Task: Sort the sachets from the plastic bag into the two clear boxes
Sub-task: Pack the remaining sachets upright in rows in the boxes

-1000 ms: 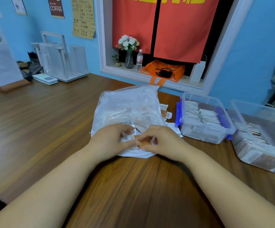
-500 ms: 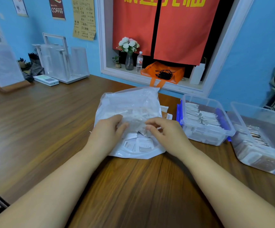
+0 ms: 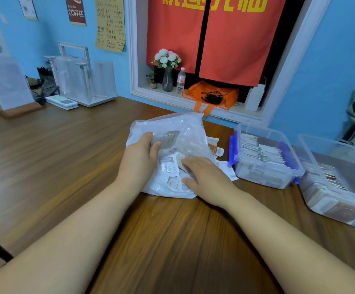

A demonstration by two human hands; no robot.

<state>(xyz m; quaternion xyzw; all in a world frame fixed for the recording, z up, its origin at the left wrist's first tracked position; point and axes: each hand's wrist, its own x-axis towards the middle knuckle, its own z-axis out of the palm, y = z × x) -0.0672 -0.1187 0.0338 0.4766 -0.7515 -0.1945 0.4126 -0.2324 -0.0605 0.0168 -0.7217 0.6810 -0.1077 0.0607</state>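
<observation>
A clear plastic bag (image 3: pixel 181 128) of small sachets lies in the middle of the wooden table (image 3: pixel 66 166). My left hand (image 3: pixel 138 160) grips the bag's left side, thumb on top of the film. My right hand (image 3: pixel 206 177) lies with fingers stretched over the sachets at the bag's mouth, touching a white sugar sachet (image 3: pixel 168 166). To the right stands a clear box with blue latches (image 3: pixel 264 130) holding rows of sachets. A second clear box (image 3: pixel 308 143), also part filled, is further right.
A few loose sachets (image 3: pixel 216 148) lie between the bag and the first box. At the table's far left stand a white rack (image 3: pixel 83 81), a remote-like device (image 3: pixel 62 102) and a sign holder (image 3: pixel 6 85). A window ledge with a vase and orange bag is behind.
Both hands moved from the bag's near edge further up onto it. My left hand now holds the bag's upper left film, and my right hand spreads over the sachets.
</observation>
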